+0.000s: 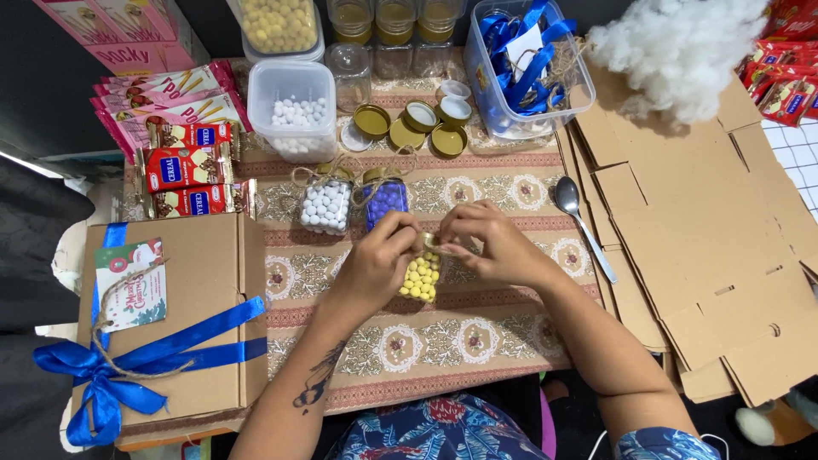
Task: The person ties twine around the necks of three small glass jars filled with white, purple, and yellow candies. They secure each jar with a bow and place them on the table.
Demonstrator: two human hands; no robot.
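Note:
A small clear jar of yellow candies (420,277) lies on the patterned table cloth (477,332) between my hands. My left hand (379,260) grips the jar's top end, near its gold lid. My right hand (486,243) pinches something thin at the same end; I cannot tell what it is. Just behind stand a jar of white candies (325,204) and a jar of blue candies (385,200), both tied with twine bows.
A brown gift box with blue ribbon and a tag (166,328) sits at left. Flat cardboard blanks (699,238) and a spoon (579,221) lie at right. Behind are a tub of white candies (296,111), loose gold lids (417,123), a tub of blue ribbons (524,64), snack packs (183,166) and white stuffing (677,47).

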